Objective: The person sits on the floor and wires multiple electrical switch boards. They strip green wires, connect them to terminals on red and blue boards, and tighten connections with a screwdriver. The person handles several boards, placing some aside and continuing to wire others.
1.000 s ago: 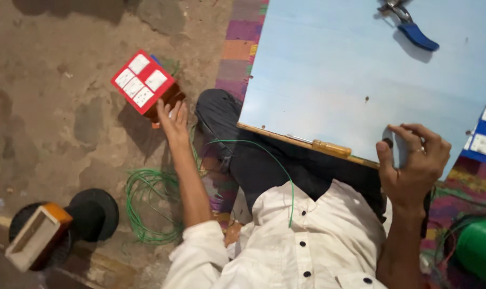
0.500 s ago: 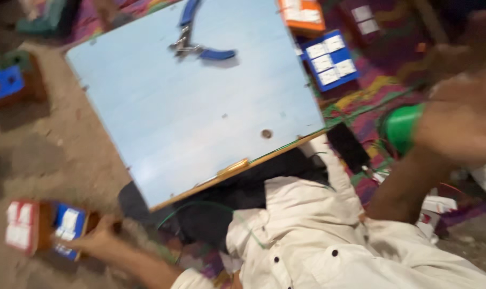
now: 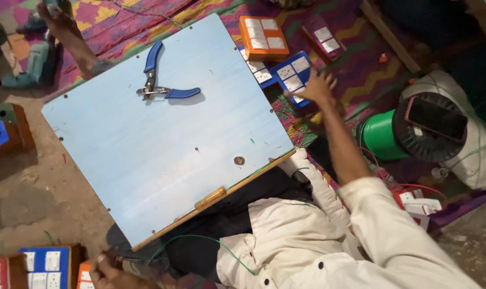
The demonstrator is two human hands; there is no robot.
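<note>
One right hand (image 3: 319, 85) at blue switchboard (image 3: 293, 79) edge

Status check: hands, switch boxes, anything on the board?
Right hand open, reaching onto blue switch box. Left hand low beside orange box, grip unclear. Blue pliers lie on board.

Dark phone screen (image 3: 436, 119) atop green spool (image 3: 381, 136)

Pliers (image 3: 165, 85) lie on the board (image 3: 162, 144); switch boxes (image 3: 285, 72) to its right.
</note>
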